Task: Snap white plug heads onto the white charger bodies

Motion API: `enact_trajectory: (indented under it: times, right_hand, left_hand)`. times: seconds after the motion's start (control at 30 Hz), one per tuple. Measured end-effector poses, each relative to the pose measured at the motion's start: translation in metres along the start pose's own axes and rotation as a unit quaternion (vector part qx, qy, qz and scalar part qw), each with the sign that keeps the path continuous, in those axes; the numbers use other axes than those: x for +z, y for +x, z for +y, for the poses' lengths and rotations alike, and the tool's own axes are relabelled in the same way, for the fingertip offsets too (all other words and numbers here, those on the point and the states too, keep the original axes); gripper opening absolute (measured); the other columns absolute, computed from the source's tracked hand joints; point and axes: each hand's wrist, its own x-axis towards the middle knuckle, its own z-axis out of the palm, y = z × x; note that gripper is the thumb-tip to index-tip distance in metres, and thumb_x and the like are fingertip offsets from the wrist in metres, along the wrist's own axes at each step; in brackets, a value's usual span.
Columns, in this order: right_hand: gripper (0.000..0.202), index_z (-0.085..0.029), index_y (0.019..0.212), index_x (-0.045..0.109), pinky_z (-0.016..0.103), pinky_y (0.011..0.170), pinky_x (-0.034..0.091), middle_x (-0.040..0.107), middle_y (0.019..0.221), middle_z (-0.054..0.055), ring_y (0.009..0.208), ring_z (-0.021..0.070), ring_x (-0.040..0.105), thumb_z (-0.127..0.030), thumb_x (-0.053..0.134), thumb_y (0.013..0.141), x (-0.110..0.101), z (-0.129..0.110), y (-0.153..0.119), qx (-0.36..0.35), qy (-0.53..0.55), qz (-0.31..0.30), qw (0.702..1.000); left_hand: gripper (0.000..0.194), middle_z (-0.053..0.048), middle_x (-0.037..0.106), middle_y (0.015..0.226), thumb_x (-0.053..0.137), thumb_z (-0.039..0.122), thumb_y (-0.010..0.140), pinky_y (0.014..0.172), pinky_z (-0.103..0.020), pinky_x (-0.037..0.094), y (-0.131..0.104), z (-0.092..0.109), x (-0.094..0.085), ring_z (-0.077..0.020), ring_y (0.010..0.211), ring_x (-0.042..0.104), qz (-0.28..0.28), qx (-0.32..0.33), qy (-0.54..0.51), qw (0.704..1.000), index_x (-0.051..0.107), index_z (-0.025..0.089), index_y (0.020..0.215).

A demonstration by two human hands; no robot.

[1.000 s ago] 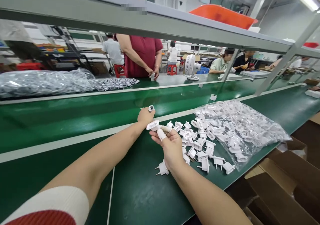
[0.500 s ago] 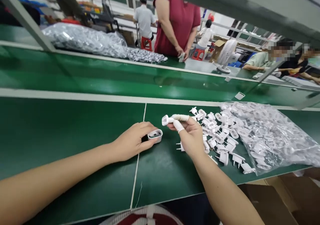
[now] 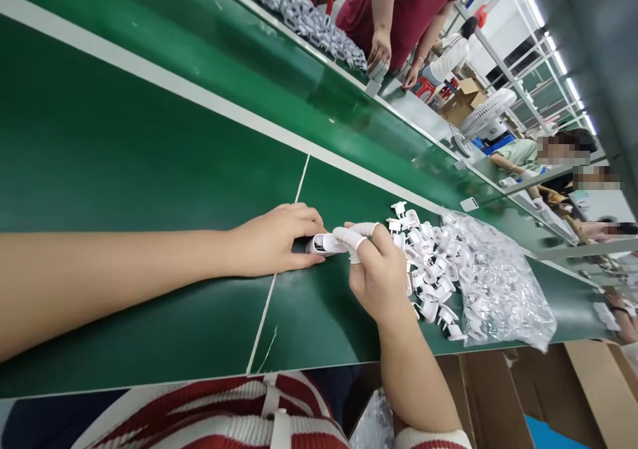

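My left hand [image 3: 276, 242] rests on the green table, closed around a white oval charger housing [image 3: 312, 244] with its open end up. My right hand [image 3: 377, 269], with white finger cots on some fingers, pinches a white plug cover [image 3: 331, 242] by its prong side. That cover is at the housing's opening and seems to touch its rim; whether it sits inside I cannot tell. Just right of my right hand lies a pile of loose white plug covers [image 3: 433, 263], several with prongs showing.
A clear plastic bag [image 3: 508, 289] of more plug covers lies right of the pile. Beyond the white strip runs a green belt [image 3: 249, 57] with a flat white piece [image 3: 469, 204] on it. Across it stands a person in red [image 3: 413, 10]. Cardboard boxes [image 3: 493, 396] sit below the table edge.
My right hand has brought the plug cover left and down onto the housing's opening. My left hand still holds the housing. The whole view has tilted.
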Motion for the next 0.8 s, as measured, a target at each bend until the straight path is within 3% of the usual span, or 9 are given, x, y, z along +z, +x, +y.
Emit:
enact_trajectory:
  times: [0.13,0.3,0.43,0.53,0.8]
  right_hand:
    - [0.048,-0.031,0.137,0.064,0.035,0.086,0.063,0.064,0.110,0.008,0.103,0.0194,0.070,-0.005,0.051,0.099,0.010,-0.002,0.003,0.026,0.058,0.009,0.998]
    - [0.037,-0.028,0.134,0.066,0.036,0.091,0.063,0.069,0.113,0.007,0.104,0.0181,0.071,-0.012,0.059,0.101,0.009,0.001,0.007,0.083,0.158,0.007,0.984]
    - [0.027,-0.029,0.114,0.075,0.035,0.084,0.063,0.077,0.104,0.004,0.096,0.0177,0.073,-0.010,0.065,0.098,0.006,-0.001,0.009,0.057,0.140,0.059,0.987]
    - [0.027,-0.030,0.112,0.077,0.035,0.080,0.064,0.079,0.102,0.003,0.092,0.0180,0.074,-0.010,0.065,0.097,0.008,-0.003,0.009,0.063,0.123,0.099,0.985]
    - [0.026,-0.030,0.115,0.077,0.033,0.078,0.065,0.078,0.102,0.004,0.090,0.0172,0.075,-0.013,0.067,0.097,0.015,0.000,0.009,0.038,0.094,0.070,0.992]
  left_hand:
    - [0.033,-0.005,0.069,0.112,0.063,0.049,0.095,0.101,-0.041,0.043,0.000,-0.002,0.001,-0.0245,0.105,0.061,0.005,0.003,0.000,1.000,0.075,0.021,0.107]
    - [0.029,-0.005,0.069,0.113,0.065,0.046,0.094,0.102,-0.041,0.041,0.000,-0.004,0.001,-0.0242,0.107,0.060,0.013,0.005,0.000,1.000,0.076,0.022,0.105]
    - [0.029,-0.005,0.069,0.111,0.066,0.045,0.093,0.101,-0.040,0.041,0.000,-0.006,0.003,-0.0238,0.105,0.060,0.011,0.006,0.003,1.000,0.076,0.021,0.104]
    - [0.029,-0.005,0.069,0.109,0.066,0.046,0.092,0.100,-0.039,0.041,0.001,-0.008,0.004,-0.0238,0.103,0.060,0.021,0.015,0.004,1.000,0.075,0.021,0.103]
    - [0.028,-0.005,0.068,0.109,0.068,0.043,0.092,0.101,-0.039,0.041,0.000,-0.003,0.001,-0.0240,0.103,0.060,0.007,0.001,0.011,1.000,0.076,0.019,0.104]
